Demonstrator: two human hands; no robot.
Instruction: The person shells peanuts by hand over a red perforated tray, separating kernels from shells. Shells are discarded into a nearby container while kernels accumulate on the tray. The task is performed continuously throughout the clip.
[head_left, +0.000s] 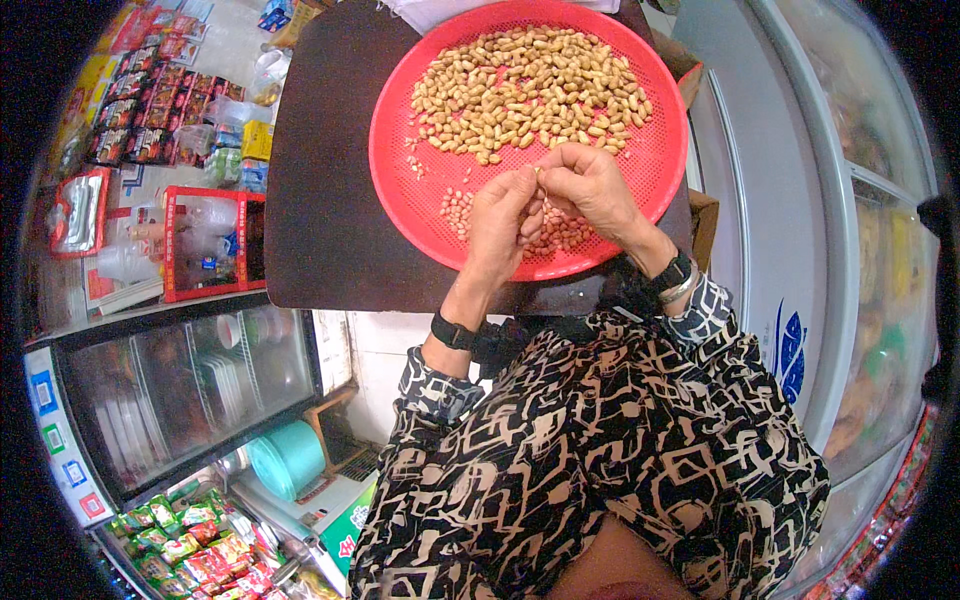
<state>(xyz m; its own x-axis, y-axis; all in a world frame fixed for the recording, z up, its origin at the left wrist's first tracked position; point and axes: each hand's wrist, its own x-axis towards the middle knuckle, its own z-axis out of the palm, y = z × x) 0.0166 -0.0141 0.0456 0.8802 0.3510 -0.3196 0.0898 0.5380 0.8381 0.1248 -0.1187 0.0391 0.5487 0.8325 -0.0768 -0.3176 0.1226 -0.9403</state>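
A round red plastic sieve tray (397, 202) lies on a dark table in front of me. Unshelled peanuts (517, 90) cover its far half, and shelled pink kernels (559, 234) are gathered at the near side, partly hidden under my hands. My left hand (504, 206) and my right hand (589, 184) meet above the tray. Thumbs and fingertips pinch a small pale peanut (537, 171) between them; the fingers largely hide it. Curled fingers of the left hand may cover more. A few shell bits or pale kernels (417, 166) lie at the tray's left.
The dark tabletop (322, 187) extends left of the tray. A grey chest freezer (780, 187) stands close at the right. Packaged goods (165, 112) crowd the left side, above a glass-door fridge (195, 390). Below are a turquoise bucket (289, 459) and snack packets (202, 547).
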